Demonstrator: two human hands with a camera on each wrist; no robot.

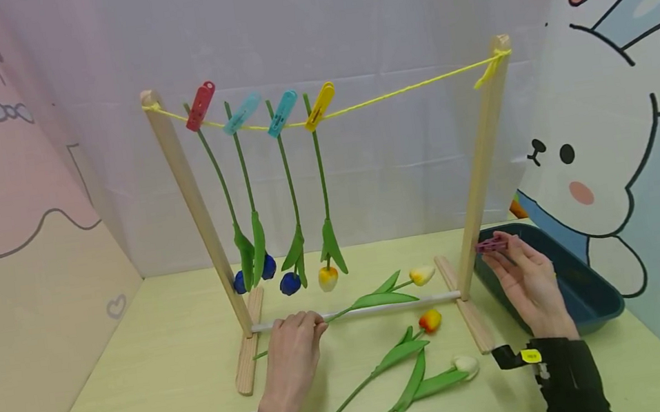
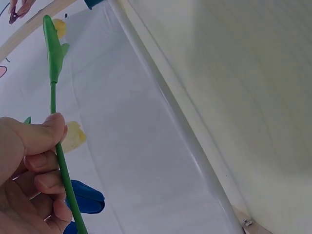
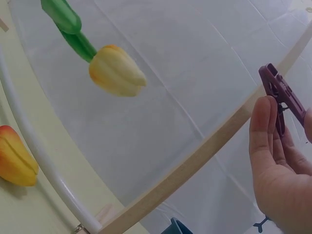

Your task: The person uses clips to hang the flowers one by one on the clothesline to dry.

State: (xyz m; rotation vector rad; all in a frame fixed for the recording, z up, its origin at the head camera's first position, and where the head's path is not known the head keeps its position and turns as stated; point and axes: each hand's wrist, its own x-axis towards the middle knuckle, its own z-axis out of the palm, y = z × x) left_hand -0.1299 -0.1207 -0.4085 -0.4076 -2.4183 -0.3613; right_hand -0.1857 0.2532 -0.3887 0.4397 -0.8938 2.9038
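My left hand (image 1: pixel 295 360) pinches the green stem of an artificial tulip with a pale yellow bloom (image 1: pixel 422 275), held sideways above the table, bloom to the right. In the left wrist view thumb and fingers curl round the stem (image 2: pixel 66 170). My right hand (image 1: pixel 528 281) holds a purple clothespin (image 1: pixel 491 244) between thumb and fingers, beside the right post; the right wrist view shows the clothespin (image 3: pixel 280 95) nearer. Four tulips hang bloom-down from a yellow string (image 1: pixel 396 93), held by a red clothespin (image 1: pixel 201 106), two blue ones (image 1: pixel 283 113) and a yellow one (image 1: pixel 320 106).
An orange-yellow tulip (image 1: pixel 430 321) and a white tulip (image 1: pixel 466 367) lie on the table in front. Wooden posts (image 1: pixel 484 144) carry the string, joined low down by a white bar (image 1: pixel 381 308). A dark teal basin (image 1: pixel 593 303) stands behind my right hand.
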